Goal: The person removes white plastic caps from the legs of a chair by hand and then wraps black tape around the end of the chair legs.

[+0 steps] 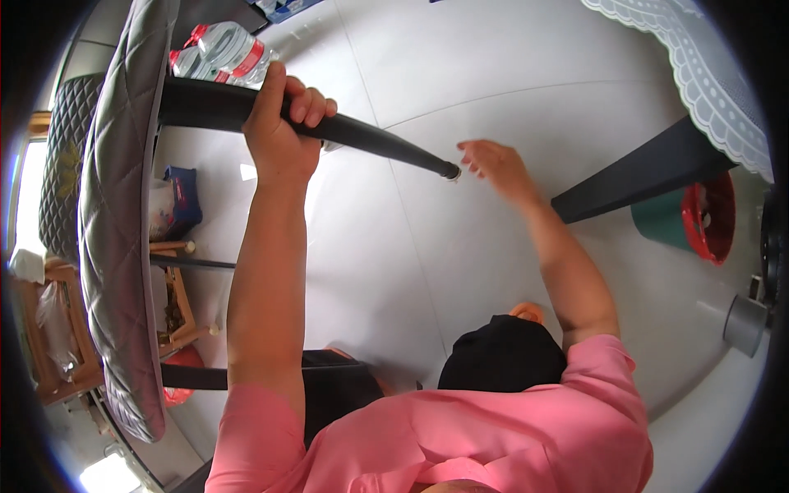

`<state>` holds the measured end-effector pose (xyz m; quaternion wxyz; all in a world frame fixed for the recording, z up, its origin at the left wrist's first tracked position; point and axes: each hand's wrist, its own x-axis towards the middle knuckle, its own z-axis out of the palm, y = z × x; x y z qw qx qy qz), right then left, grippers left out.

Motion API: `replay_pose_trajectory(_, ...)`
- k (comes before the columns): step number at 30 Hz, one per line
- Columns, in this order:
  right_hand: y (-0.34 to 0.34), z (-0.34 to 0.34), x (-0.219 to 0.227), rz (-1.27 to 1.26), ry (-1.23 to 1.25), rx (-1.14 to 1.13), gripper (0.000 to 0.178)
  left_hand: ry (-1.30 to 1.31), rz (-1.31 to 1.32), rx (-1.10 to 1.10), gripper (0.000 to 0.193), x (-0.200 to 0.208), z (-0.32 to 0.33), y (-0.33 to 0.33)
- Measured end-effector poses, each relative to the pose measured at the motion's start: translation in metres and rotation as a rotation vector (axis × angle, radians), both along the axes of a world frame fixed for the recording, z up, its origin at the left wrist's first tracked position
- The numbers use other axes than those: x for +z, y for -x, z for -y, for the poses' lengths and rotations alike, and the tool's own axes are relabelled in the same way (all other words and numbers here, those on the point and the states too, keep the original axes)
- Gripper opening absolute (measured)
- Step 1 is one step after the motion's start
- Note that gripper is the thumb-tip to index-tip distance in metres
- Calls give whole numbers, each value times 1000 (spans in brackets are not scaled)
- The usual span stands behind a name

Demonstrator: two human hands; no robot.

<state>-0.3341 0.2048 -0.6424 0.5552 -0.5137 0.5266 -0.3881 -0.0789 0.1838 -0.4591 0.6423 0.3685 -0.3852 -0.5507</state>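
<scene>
A chair lies tipped on its side at the left, its grey quilted seat [123,222] standing on edge. Several black legs stick out from it to the right. My left hand [283,123] is wrapped round the thick, tapering black chair leg [374,141] at about its middle. The leg's narrow end has a pale foot pad [451,173]. Just right of that end is my right hand [496,168], with its fingers loosely stretched and nothing visible in them. A small gap separates its fingertips from the pad.
Water bottles with red caps [234,51] stand behind the leg. To the right are a dark table leg [633,172], a lace tablecloth [723,86] and a green bin with a red liner [670,218]. A wooden rack [62,329] and a blue box [185,197] are at the left.
</scene>
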Motion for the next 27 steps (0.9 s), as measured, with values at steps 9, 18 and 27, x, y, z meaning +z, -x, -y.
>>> replay_pose_trajectory(9,-24,-40,-1,-616,470,-66,9,-39,45,34,35,-5,-6,16)
replay_pose_trajectory(18,-58,-73,-39,-473,680,-119,19,-56,6,205,34,-8,-8,21)
replay_pose_trajectory(27,-53,-44,-64,683,-581,-138,14,-60,16,161,34,-9,-9,27)
